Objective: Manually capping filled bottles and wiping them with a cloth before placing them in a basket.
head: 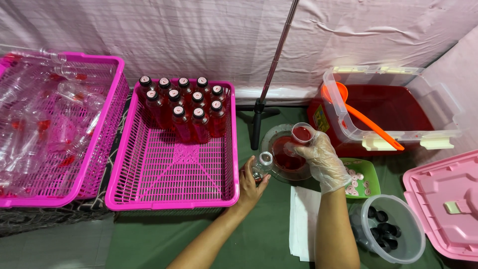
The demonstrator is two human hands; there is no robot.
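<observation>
The bare left hand [250, 185] reaches forward with a straight forearm, its grip closed around a small clear bottle [262, 166] standing upright. Just right of it, the gloved right hand [322, 160] bends at the wrist, its grip pinching a small cup [302, 133] of red liquid, tilted above a round bowl [285, 154] of red liquid.

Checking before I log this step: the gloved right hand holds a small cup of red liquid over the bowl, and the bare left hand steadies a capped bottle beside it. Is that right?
One detail is wrong: the bottle in the left hand is uncapped, its mouth open, as the head view shows. The rest holds: the gloved right hand holds a small cup of red liquid over the bowl.
</observation>
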